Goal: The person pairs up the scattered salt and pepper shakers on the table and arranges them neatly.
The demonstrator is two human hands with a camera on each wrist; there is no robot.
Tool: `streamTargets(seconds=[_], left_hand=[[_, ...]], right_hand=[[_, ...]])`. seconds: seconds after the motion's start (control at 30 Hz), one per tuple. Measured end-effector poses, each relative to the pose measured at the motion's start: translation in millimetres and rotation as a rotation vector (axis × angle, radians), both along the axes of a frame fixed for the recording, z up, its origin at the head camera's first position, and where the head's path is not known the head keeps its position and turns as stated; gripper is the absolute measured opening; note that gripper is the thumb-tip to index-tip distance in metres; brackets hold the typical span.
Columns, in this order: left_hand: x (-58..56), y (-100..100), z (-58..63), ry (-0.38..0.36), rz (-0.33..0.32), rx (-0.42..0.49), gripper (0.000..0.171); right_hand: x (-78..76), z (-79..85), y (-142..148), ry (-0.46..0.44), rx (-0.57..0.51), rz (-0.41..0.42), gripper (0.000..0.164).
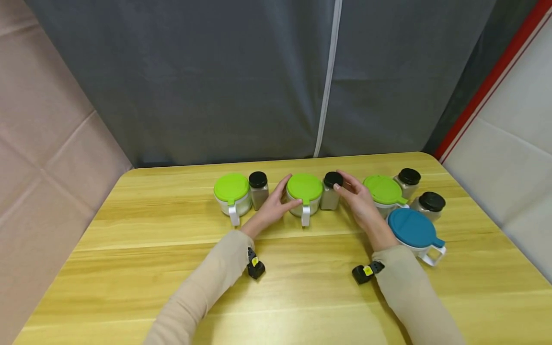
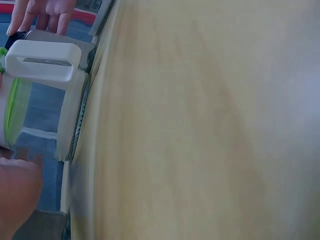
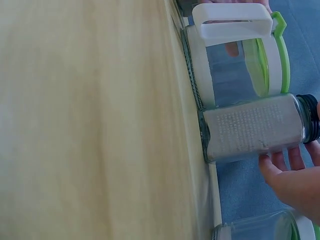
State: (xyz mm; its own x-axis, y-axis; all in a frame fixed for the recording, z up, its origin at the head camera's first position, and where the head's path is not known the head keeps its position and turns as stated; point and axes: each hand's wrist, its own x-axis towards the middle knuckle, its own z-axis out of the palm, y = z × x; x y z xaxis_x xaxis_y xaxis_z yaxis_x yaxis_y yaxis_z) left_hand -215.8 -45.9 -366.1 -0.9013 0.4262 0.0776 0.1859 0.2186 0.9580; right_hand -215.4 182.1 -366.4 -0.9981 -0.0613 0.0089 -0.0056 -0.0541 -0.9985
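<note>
My left hand (image 1: pixel 270 209) grips a clear seasoning pot with a green lid (image 1: pixel 304 187) and white handle, thumb at its front and fingers on its left side. Close on that pot's right stands a square glass spice jar with a black cap (image 1: pixel 330 197). My right hand (image 1: pixel 361 205) holds this jar near its cap, from the right. In the right wrist view, pale printed text covers the face of the spice jar (image 3: pixel 255 125), and fingers (image 3: pixel 280 162) touch its side. The pot's white handle (image 2: pixel 42 57) faces me.
To the left stand another green-lidded pot (image 1: pixel 232 189) and a black-capped jar (image 1: pixel 258 191). On the right are a third green-lidded pot (image 1: pixel 384 190), two black-capped jars (image 1: pixel 408 179) and a blue-lidded pot (image 1: pixel 412 229). A grey curtain (image 1: pixel 215 86) hangs behind the wooden table (image 1: pixel 302 297).
</note>
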Motion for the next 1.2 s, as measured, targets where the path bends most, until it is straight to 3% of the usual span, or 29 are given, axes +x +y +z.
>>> streamTargets(seconds=[0.1,0.33,0.47,0.63,0.77,0.87,1.0,1.2], left_hand=[[-2.9,0,-1.9,-0.009,-0.007,0.008,0.075],[-19.9,0,-24.5,-0.006,0.013,0.007,0.078],[-22.0,1,-28.3,0.018,0.021,-0.01,0.078],[-20.1,1,-25.0,0.013,0.013,-0.011,0.079],[-7.8,0,-8.6,0.02,-0.008,-0.009,0.076],[-6.1,0,-11.0,0.054,0.002,-0.016,0.075],[-11.0,1,-25.8,0.112,0.038,-0.01,0.074],[-1.2,3,-22.9,0.132,0.101,-0.029,0.071]], right_hand=[[-1.3,-0.3,0,-0.005,-0.014,-0.002,0.054],[-2.4,0.4,-1,0.003,-0.023,0.004,0.054],[-2.4,0.6,-1,0.002,-0.025,0.007,0.053],[-1.8,1.3,0,0.005,-0.016,0.011,0.053],[-1.7,0.6,1,0.023,0.024,0.022,0.055],[-0.6,0.5,3,0.043,0.081,0.035,0.06],[3.8,3.3,8,0.061,0.156,0.054,0.063],[16.3,13.8,12,0.07,0.233,0.077,0.064]])
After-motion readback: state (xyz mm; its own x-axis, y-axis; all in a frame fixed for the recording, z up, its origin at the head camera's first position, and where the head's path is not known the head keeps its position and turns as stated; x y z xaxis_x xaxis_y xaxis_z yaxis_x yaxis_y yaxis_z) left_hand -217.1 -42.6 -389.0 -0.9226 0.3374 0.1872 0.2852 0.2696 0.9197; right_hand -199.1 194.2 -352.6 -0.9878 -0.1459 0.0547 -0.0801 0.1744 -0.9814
